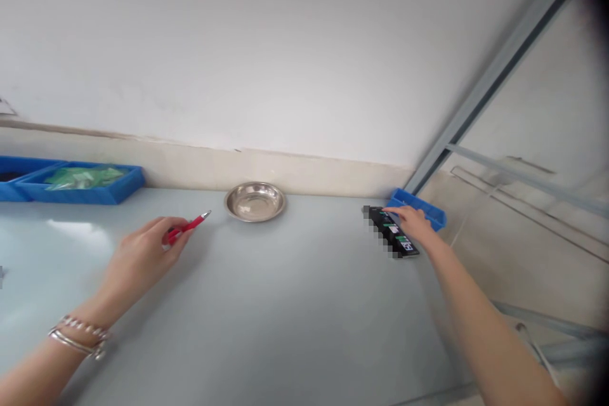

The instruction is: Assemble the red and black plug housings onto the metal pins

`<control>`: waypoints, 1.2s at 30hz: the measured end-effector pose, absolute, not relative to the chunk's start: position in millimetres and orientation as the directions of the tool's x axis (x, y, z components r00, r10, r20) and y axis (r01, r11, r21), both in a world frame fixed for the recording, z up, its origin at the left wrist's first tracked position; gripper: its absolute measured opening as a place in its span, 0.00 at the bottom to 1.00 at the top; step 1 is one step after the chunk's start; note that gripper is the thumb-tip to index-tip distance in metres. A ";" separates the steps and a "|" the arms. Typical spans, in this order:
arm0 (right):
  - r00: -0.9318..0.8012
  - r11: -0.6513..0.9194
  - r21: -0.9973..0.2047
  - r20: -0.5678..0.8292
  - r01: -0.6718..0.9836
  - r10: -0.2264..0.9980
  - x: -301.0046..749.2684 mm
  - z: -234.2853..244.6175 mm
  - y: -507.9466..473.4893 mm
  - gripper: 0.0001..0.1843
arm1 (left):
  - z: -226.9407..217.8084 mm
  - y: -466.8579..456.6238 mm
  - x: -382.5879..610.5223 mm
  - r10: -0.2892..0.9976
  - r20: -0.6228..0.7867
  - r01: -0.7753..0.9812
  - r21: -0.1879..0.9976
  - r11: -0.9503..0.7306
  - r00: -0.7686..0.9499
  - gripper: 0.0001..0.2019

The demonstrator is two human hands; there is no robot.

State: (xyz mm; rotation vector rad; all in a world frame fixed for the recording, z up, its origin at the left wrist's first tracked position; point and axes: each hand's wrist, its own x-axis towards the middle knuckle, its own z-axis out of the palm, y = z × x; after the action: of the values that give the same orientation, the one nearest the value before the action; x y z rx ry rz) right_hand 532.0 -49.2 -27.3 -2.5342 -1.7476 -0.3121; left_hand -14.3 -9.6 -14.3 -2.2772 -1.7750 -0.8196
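My left hand (147,252) is closed around a red pen (194,224) above the table, its silver tip pointing up and to the right. Beyond that tip, a shallow round metal dish (255,204) lies near the wall, apart from the hand. On the right, a phone (394,235) with a lit dark screen lies on the table. The index finger of my right hand (413,222) is stretched out at the phone's far end, at or just over the screen. That hand holds nothing, and its other fingers are partly hidden.
Blue trays (109,193) stand at the back left, one holding green plastic packaging (85,177). A small blue bin (435,216) sits behind my right hand. The grey table (285,317) meets the wall (285,63). A metal frame (499,70) rises on the right.
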 end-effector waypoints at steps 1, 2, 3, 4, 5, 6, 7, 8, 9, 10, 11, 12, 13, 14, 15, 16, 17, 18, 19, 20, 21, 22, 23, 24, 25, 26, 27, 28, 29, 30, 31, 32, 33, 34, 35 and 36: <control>0.354 -0.369 0.077 0.161 0.926 0.921 528.6 -26.9 -46.1 0.29 | -14.3 -9.6 -14.2 0.854 0.496 0.930 0.217 -0.298 0.158 0.14; 0.364 -0.376 0.082 0.130 0.923 0.922 525.0 -26.8 -43.4 0.30 | -14.1 -9.6 -14.0 0.853 0.498 0.929 0.218 -0.298 0.157 0.14; 0.368 -0.378 0.092 0.104 0.921 0.924 521.5 -27.0 -41.0 0.32 | -13.8 -9.8 -13.6 0.852 0.499 0.929 0.220 -0.297 0.154 0.14; 0.363 -0.371 0.107 0.087 0.922 0.928 518.3 -27.5 -38.9 0.33 | -13.3 -10.0 -13.0 0.853 0.500 0.929 0.222 -0.295 0.151 0.14; 0.359 -0.366 0.120 0.074 0.923 0.930 515.4 -28.1 -37.1 0.34 | -12.7 -10.3 -12.3 0.853 0.502 0.930 0.224 -0.291 0.146 0.14; 0.354 -0.360 0.128 0.064 0.924 0.933 512.8 -28.9 -35.6 0.34 | -12.0 -10.8 -11.5 0.852 0.505 0.931 0.224 -0.286 0.140 0.14; 0.349 -0.354 0.130 0.058 0.926 0.935 510.6 -29.8 -34.3 0.35 | -11.2 -11.3 -10.7 0.851 0.506 0.933 0.222 -0.284 0.139 0.15; 0.346 -0.350 0.127 0.054 0.928 0.937 508.7 -30.6 -33.2 0.35 | -10.3 -11.9 -10.0 0.852 0.505 0.934 0.219 -0.282 0.139 0.14; 0.342 -0.346 0.122 0.051 0.930 0.938 507.0 -31.4 -32.3 0.35 | -9.4 -12.5 -9.5 0.854 0.501 0.936 0.216 -0.279 0.139 0.14; 0.339 -0.342 0.116 0.047 0.933 0.940 505.4 -32.1 -31.6 0.35 | -8.6 -13.1 -9.1 0.858 0.495 0.937 0.215 -0.277 0.140 0.14; 0.336 -0.339 0.110 0.043 0.934 0.941 504.1 -32.7 -31.0 0.36 | -7.9 -13.6 -8.8 0.861 0.489 0.937 0.215 -0.276 0.142 0.14; 0.335 -0.337 0.104 0.038 0.936 0.942 503.0 -33.3 -30.5 0.36 | -7.3 -14.1 -8.7 0.862 0.485 0.936 0.217 -0.277 0.143 0.14; 0.334 -0.336 0.099 0.031 0.937 0.942 502.2 -33.8 -30.1 0.36 | -6.9 -14.5 -8.8 0.863 0.486 0.935 0.221 -0.278 0.142 0.14; 0.336 -0.337 0.093 0.026 0.937 0.941 501.5 -34.2 -29.8 0.36 | -6.6 -14.7 -8.9 0.862 0.488 0.934 0.224 -0.278 0.140 0.14; 0.340 -0.341 0.087 0.023 0.936 0.940 501.1 -34.6 -29.6 0.36 | -6.3 -14.9 -9.1 0.862 0.487 0.934 0.224 -0.279 0.140 0.14; 0.347 -0.348 0.081 0.023 0.934 0.938 500.9 -34.9 -29.5 0.36 | -6.2 -15.0 -9.2 0.864 0.483 0.934 0.223 -0.278 0.142 0.14; 0.355 -0.356 0.076 0.027 0.931 0.935 500.9 -35.1 -29.7 0.36 | -6.1 -15.1 -9.3 0.866 0.479 0.936 0.221 -0.275 0.141 0.14; 0.363 -0.365 0.071 0.036 0.928 0.931 501.0 -35.3 -30.2 0.36 | -6.0 -15.1 -9.3 0.869 0.475 0.938 0.218 -0.271 0.140 0.14; 0.372 -0.375 0.063 0.050 0.925 0.927 501.2 -35.3 -31.1 0.35 | -5.9 -15.1 -9.1 0.870 0.472 0.939 0.215 -0.268 0.140 0.14; 0.381 -0.384 0.051 0.067 0.922 0.922 501.4 -35.3 -32.4 0.35 | -5.7 -15.1 -8.9 0.871 0.470 0.940 0.213 -0.267 0.141 0.14; 0.391 -0.395 0.037 0.086 0.918 0.916 501.5 -35.2 -34.2 0.34 | -5.5 -15.2 -8.6 0.872 0.469 0.940 0.212 -0.268 0.143 0.14; 0.405 -0.409 0.019 0.103 0.912 0.908 501.5 -35.1 -36.5 0.34 | -5.3 -15.4 -8.1 0.871 0.469 0.939 0.213 -0.271 0.146 0.14; 0.420 -0.423 -0.001 0.113 0.906 0.900 501.1 -35.0 -39.1 0.33 | -5.0 -15.6 -7.6 0.870 0.470 0.937 0.216 -0.276 0.148 0.14; 0.435 -0.436 -0.021 0.117 0.900 0.893 500.5 -34.8 -41.9 0.31 | -4.7 -15.9 -7.1 0.869 0.473 0.934 0.222 -0.280 0.149 0.14; 0.448 -0.446 -0.040 0.112 0.894 0.887 499.5 -34.6 -44.8 0.30 | -4.4 -16.1 -6.6 0.867 0.476 0.931 0.228 -0.285 0.149 0.14; 0.460 -0.457 -0.056 0.100 0.888 0.882 498.3 -34.4 -47.5 0.29 | -4.2 -16.4 -6.2 0.866 0.477 0.929 0.234 -0.288 0.148 0.14; 0.471 -0.467 -0.068 0.087 0.882 0.878 496.8 -34.2 -49.8 0.28 | -4.1 -16.5 -5.9 0.867 0.475 0.927 0.239 -0.289 0.149 0.14; 0.478 -0.473 -0.075 0.079 0.878 0.875 495.1 -34.0 -51.4 0.27 | -4.1 -16.5 -5.8 0.870 0.470 0.926 0.241 -0.290 0.150 0.14; 0.483 -0.478 -0.075 0.077 0.875 0.872 493.4 -33.8 -52.2 0.26 | -4.3 -16.3 -5.8 0.872 0.464 0.926 0.241 -0.292 0.155 0.14; 0.484 -0.480 -0.072 0.079 0.875 0.871 491.6 -33.6 -52.1 0.25 | -4.5 -16.1 -6.0 0.873 0.461 0.925 0.239 -0.295 0.160 0.14; 0.480 -0.476 -0.065 0.081 0.877 0.874 490.0 -33.3 -51.1 0.25 | -4.8 -15.8 -6.2 0.872 0.461 0.925 0.236 -0.297 0.163 0.14; 0.471 -0.467 -0.057 0.083 0.882 0.878 488.4 -33.0 -49.3 0.24 | -5.0 -15.6 -6.5 0.870 0.464 0.926 0.231 -0.300 0.166 0.14; 0.458 -0.456 -0.047 0.080 0.889 0.885 486.9 -32.6 -46.9 0.24 | -5.0 -15.6 -6.8 0.869 0.465 0.926 0.227 -0.302 0.170 0.14; 0.448 -0.447 -0.036 0.070 0.894 0.891 485.6 -32.2 -44.2 0.25 | -4.9 -15.6 -6.9 0.868 0.466 0.927 0.225 -0.300 0.168 0.14; 0.441 -0.441 -0.025 0.060 0.897 0.895 484.6 -31.9 -41.4 0.25 | -4.7 -15.9 -6.9 0.870 0.462 0.928 0.223 -0.298 0.169 0.14; 0.436 -0.436 -0.014 0.051 0.900 0.898 483.7 -31.6 -38.8 0.25 | -4.3 -16.2 -6.8 0.873 0.457 0.928 0.223 -0.298 0.170 0.14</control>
State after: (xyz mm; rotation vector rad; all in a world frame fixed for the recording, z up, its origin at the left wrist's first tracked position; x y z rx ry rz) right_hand 483.7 -38.8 -31.6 -2.6293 -1.6464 -0.0548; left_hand -6.8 -16.2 -4.3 -2.3188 -1.7933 -0.7838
